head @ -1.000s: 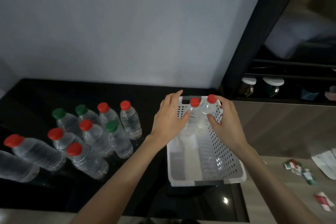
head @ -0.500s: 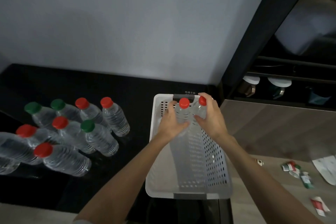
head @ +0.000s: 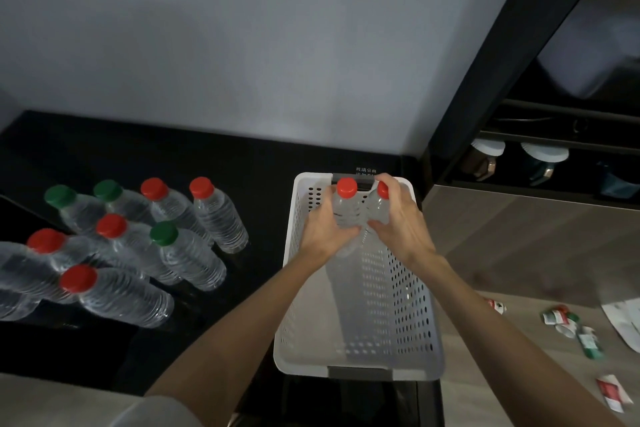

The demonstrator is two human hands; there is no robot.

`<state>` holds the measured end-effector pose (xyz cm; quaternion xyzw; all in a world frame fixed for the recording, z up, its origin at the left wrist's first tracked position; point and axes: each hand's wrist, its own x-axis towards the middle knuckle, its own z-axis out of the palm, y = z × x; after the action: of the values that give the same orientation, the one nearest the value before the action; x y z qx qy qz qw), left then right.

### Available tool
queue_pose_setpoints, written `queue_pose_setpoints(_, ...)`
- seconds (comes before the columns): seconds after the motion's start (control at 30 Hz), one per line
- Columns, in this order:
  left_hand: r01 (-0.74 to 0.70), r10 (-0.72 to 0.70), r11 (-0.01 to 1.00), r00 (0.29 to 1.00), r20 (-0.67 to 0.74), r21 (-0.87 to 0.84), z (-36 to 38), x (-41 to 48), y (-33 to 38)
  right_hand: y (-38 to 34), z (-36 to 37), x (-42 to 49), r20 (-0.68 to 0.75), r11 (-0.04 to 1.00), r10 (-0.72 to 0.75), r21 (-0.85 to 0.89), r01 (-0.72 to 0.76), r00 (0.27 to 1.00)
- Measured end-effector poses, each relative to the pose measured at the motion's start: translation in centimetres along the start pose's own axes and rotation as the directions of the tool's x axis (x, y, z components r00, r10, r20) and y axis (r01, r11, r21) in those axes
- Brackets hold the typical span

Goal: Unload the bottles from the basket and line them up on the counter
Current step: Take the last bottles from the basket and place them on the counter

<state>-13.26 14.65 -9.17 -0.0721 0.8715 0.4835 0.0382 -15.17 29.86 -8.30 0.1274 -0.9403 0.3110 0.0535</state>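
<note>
Bottles (head: 347, 210) with red caps and clear bodies, two of them, stand upright and side by side at the far end of the basket (head: 420, 305), their caps about level with its far rim. The left hand (head: 323, 232) is curled round the body of the bottle nearer the basket's left wall. The right hand (head: 403, 227) is wrapped round the other bottle (head: 379, 208), nearer the right wall. The two hands meet just in front of the bottles, over the basket's far half. The hands hide the lower parts, so whether the bottoms rest on the basket floor cannot be told.

The basket is white with perforated walls and a grey handle at each end, and it sits on the black counter (head: 242, 163). To the left of the basket and well apart from it, a cluster of bottles (head: 218, 218) stands on the counter in loose rows: five with red caps, three with green, and one more cut off at the edge of the view. The nearest to the basket has a red cap.

To the right of the basket, lower down, torn labels (head: 557, 317) in red, green and white lie scattered on a wood-grain surface — beyond the basket's far right corner, a dark shelf (head: 519, 184) holds two white-lidded cups
</note>
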Motion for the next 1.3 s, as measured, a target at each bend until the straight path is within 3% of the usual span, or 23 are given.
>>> queue_pose_setpoints(0.17,-0.036,0.037,0.996,0.999,-0.007,0.08,-1.0,-1.1,1.0,-0.5,-0.4,-0.7,-0.052,0.999,0.0,0.039,0.002,0.999)
queue_pose_setpoints(0.33,-0.114,0.122,0.991,0.987,-0.104,0.072,-3.7,-2.7,3.0,-2.8,-3.3,-2.1,-0.117,0.992,-0.01,0.121,0.024,0.993)
queue_pose_setpoints(0.8,-0.294,0.315,0.949,0.865,-0.39,0.115,-16.3,-10.5,7.6,-16.7,-10.6,-4.3,-0.232,0.926,-0.32,0.129,0.355,0.919)
queue_pose_setpoints(0.97,-0.302,0.326,0.945,0.844,-0.427,0.125,-21.5,-14.2,5.6,-21.6,-8.9,-5.1,-0.23,0.898,-0.346,0.199,0.392,0.91)
queue_pose_setpoints(1.3,-0.18,0.214,0.975,0.914,-0.344,0.127,-24.6,-18.6,-3.1,-25.5,0.3,-7.8,-0.071,0.929,-0.301,0.202,0.309,0.951)
